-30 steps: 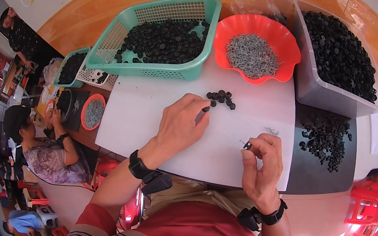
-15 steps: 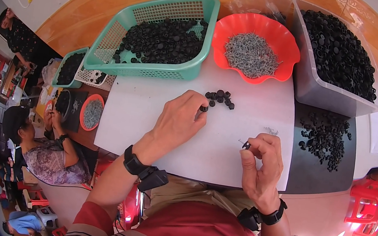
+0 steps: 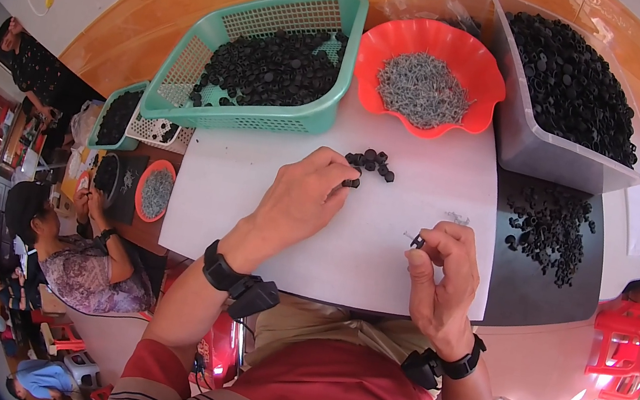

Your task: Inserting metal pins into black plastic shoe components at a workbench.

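My left hand (image 3: pixel 299 201) reaches over the white work surface, thumb and forefinger closed on a small black plastic piece (image 3: pixel 351 181). Just beyond those fingertips lies a small cluster of similar black plastic pieces (image 3: pixel 380 162). To the right, my right hand (image 3: pixel 444 277) is raised above the sheet, pinching a small black plastic clip (image 3: pixel 417 242) with a thin metal nail pointing out to the left. A few loose nails (image 3: pixel 456 218) lie on the white surface just beyond my right hand.
A green basket (image 3: pixel 266 120) of black pieces, a red scalloped bowl (image 3: pixel 480 112) of nails and a clear bin (image 3: pixel 549 157) of black parts line the far side. More black pieces (image 3: pixel 551 232) lie on a dark mat at right. A co-worker (image 3: pixel 87 268) sits at left.
My left hand has shifted very slightly left, still pinching at the near edge of the cluster. The right hand keeps its hold on the clip, almost unmoved.
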A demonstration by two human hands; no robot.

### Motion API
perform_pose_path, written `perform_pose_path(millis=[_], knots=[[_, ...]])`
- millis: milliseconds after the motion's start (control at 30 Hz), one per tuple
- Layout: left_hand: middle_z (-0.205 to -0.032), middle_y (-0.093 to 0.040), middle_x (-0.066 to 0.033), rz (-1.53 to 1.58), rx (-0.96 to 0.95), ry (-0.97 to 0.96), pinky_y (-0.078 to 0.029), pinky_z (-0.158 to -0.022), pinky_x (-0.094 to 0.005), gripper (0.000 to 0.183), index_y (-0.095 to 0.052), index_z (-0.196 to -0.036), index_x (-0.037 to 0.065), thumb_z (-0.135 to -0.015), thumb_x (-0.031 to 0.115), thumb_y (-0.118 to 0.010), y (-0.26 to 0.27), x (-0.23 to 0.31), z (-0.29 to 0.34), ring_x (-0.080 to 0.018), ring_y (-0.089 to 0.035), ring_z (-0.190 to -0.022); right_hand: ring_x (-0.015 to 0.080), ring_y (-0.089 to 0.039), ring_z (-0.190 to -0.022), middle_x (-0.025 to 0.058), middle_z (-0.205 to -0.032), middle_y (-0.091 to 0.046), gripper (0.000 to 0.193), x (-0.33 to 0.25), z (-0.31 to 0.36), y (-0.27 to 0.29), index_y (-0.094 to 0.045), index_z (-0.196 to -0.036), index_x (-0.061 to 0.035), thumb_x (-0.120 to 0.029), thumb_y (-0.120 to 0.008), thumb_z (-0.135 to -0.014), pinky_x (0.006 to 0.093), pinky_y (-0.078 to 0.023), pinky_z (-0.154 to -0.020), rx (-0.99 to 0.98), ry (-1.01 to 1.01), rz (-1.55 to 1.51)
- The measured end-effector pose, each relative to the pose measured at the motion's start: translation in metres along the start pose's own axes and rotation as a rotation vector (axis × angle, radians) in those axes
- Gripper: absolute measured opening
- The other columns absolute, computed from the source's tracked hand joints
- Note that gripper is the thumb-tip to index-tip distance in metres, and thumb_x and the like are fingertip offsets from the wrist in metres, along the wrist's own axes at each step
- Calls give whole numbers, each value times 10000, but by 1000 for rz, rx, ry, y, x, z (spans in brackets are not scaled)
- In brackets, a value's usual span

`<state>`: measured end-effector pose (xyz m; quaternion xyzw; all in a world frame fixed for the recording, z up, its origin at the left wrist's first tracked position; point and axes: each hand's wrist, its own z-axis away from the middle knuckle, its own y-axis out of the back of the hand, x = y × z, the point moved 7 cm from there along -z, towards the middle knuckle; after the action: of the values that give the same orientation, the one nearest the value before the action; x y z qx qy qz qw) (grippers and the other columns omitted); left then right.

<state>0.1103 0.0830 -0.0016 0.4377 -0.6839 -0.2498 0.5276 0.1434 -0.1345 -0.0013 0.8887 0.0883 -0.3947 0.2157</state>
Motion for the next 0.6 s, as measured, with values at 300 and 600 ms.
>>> perform_pose_path(millis=[300, 600], knots=[[-1153, -727, -98, 660, -49, 260, -593, -861, -283, 250, -743, -1139, -18, -892, -53, -738, -6, -12, 19, -162, -717, -973, 200, -630, -706, 171, -1043, -600, 272, -2, -1, 0, -595, -1181, 33, 53, -695, -928, 309, -530, -654, 0, -2, 3], [-1190, -724, -144, 1251, -119, 457, -607, -901, -314, 250, -717, -1193, -23, -943, -10, -721, -26, -4, 40, -200, -728, -1009, 207, -624, -707, 171, -1053, -598, 275, -2, 0, -3, -596, -1186, 28, 48, -693, -930, 317, -534, -648, -22, -8, -6]])
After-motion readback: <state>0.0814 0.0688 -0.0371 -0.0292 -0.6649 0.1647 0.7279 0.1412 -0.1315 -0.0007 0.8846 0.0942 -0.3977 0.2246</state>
